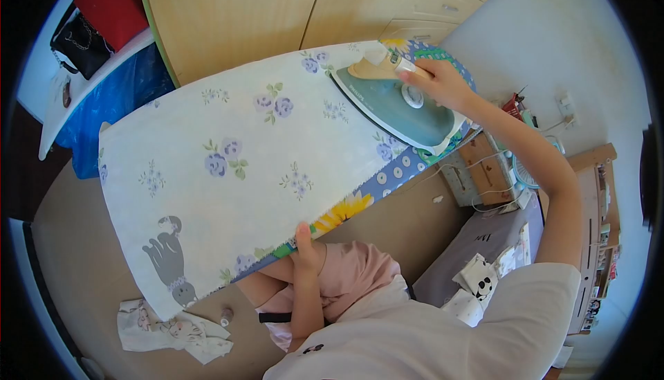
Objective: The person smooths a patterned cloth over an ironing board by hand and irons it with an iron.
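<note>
A white floral cloth [256,151] lies spread over an ironing board, whose blue patterned cover [391,176] shows along the near edge and at the right end. My right hand [443,86] is closed around the handle of a teal and white iron [401,106], which rests on the cloth's right part. At the board's near edge, my left hand [308,252] grips the border, thumb on top and fingers hidden underneath. A grey animal print [166,259] shows at the cloth's lower left corner.
Wooden cabinets [235,13] stand behind the board. A black bag [81,42] and a red item [114,3] are at the upper left. A crumpled white cloth [173,335] and a small bottle [226,316] lie on the floor. Cords hang by drawers [484,165] at right.
</note>
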Tool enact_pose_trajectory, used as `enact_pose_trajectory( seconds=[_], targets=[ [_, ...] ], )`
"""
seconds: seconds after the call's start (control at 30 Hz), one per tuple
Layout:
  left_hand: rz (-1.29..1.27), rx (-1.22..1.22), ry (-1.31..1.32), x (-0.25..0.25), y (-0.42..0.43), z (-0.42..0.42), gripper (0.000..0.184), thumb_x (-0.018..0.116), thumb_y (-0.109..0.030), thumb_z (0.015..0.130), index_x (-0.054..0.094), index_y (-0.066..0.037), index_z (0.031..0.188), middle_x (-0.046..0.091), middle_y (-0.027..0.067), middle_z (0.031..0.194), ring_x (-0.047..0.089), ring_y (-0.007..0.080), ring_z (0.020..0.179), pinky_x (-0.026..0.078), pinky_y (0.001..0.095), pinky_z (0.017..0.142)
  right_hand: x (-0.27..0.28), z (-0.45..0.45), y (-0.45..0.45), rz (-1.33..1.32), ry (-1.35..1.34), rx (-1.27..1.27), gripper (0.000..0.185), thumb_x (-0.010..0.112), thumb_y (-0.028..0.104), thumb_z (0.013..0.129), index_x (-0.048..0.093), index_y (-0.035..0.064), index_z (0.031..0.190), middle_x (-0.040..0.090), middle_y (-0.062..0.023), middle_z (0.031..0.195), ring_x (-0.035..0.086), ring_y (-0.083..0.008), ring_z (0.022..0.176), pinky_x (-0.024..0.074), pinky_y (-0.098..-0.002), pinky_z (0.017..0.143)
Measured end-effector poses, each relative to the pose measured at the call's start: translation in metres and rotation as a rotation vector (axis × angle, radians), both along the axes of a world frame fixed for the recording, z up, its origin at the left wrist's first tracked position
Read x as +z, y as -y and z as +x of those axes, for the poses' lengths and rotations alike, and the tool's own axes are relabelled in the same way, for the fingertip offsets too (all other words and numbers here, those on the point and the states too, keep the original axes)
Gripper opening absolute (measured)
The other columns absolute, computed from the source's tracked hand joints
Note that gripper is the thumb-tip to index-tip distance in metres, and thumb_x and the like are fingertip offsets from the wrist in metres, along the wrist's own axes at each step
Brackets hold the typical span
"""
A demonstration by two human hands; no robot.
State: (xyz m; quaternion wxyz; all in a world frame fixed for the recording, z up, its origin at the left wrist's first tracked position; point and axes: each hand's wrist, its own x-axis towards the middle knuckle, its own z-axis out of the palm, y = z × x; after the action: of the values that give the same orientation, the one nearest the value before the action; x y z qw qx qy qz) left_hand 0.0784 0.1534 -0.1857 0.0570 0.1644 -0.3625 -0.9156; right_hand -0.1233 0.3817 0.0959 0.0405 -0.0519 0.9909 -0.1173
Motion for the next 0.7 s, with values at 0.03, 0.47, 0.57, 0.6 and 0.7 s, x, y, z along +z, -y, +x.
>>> enact_pose_trajectory(
  seconds=[0.03, 0.47, 0.57, 0.6, 0.7],
  targets=[
    [0.078, -0.045, 0.022, -0.002, 0.002, 0.001, 0.049, 0.048, -0.031, 0.084, 0.044, 0.005, 0.118, 0.052, 0.012, 0.114, 0.051, 0.0238, 0.103, 0.04, 0.0357, 0.089, -0.001, 0.0, -0.005, -0.026, 0.024, 0.107, 0.054, 0.054, 0.057, 0.078, 0.063, 0.0052, 0.09, 0.062, -0.0126, 0.071, 0.061, -0.0249, 0.068, 0.0458, -0.0338, 0.06],
    [-0.035, -0.068, -0.02, 0.035, 0.003, -0.001, 0.047, 0.045, -0.03, 0.084, 0.046, 0.006, 0.114, 0.052, 0.013, 0.113, 0.051, 0.0228, 0.103, 0.04, 0.0351, 0.089, -0.001, 0.004, -0.008, 0.008, -0.025, 0.364, 0.048, 0.058, 0.054, 0.077, 0.063, 0.0074, 0.086, 0.061, -0.0117, 0.067, 0.059, -0.0265, 0.06, 0.0452, -0.0339, 0.057],
    [-0.057, -0.035, -0.008, 0.033, 0.004, 0.0, 0.048, 0.046, -0.029, 0.084, 0.045, 0.006, 0.115, 0.051, 0.0128, 0.115, 0.05, 0.0227, 0.104, 0.039, 0.0351, 0.09, -0.004, -0.004, 0.004, -0.034, -0.034, 0.161, 0.052, 0.056, 0.054, 0.078, 0.062, 0.0047, 0.091, 0.062, -0.0109, 0.07, 0.06, -0.0222, 0.066, 0.0453, -0.0322, 0.06],
    [-0.065, -0.021, -0.005, 0.032, 0.004, 0.001, 0.048, 0.047, -0.029, 0.084, 0.045, 0.006, 0.116, 0.05, 0.0127, 0.115, 0.049, 0.0227, 0.105, 0.038, 0.0351, 0.091, -0.004, -0.006, 0.007, -0.054, -0.045, 0.073, 0.053, 0.057, 0.053, 0.079, 0.061, 0.0028, 0.096, 0.061, -0.0098, 0.071, 0.059, -0.0188, 0.069, 0.0451, -0.0306, 0.062],
    [-0.087, 0.017, 0.004, 0.029, 0.005, 0.003, 0.049, 0.048, -0.029, 0.083, 0.044, 0.006, 0.117, 0.049, 0.0125, 0.116, 0.048, 0.0226, 0.106, 0.037, 0.035, 0.092, -0.005, -0.009, 0.009, -0.022, -0.053, 0.034, 0.054, 0.054, 0.057, 0.077, 0.064, 0.0056, 0.088, 0.063, -0.0126, 0.076, 0.061, -0.0232, 0.071, 0.0466, -0.0324, 0.062]
  ],
)
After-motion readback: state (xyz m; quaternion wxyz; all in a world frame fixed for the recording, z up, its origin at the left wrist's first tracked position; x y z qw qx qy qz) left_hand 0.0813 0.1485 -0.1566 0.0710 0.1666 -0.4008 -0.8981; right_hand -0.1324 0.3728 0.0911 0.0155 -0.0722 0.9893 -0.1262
